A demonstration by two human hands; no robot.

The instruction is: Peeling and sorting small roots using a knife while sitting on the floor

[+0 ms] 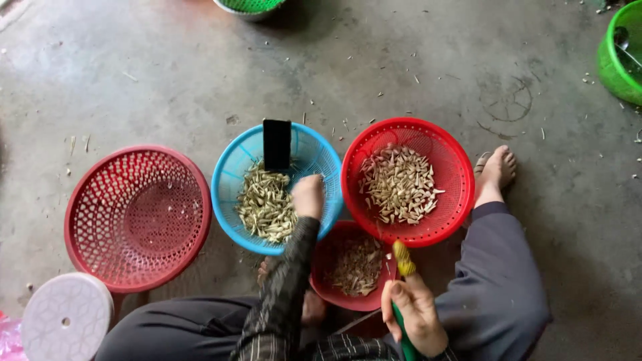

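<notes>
Blue basket (234,167) under left hand (308,196)

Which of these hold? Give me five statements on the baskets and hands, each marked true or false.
1. The left hand reaches into the blue basket. True.
2. The right hand is empty. False: it grips a green-handled tool with a yellow-wrapped end.
3. The large red basket beside the blue one holds pale cut pieces. True.
4. The dark red basket on the far side of the blue one is heaped full. False: it holds only a few scraps.
5. A dark flat object stands upright in the blue basket. True.
</notes>
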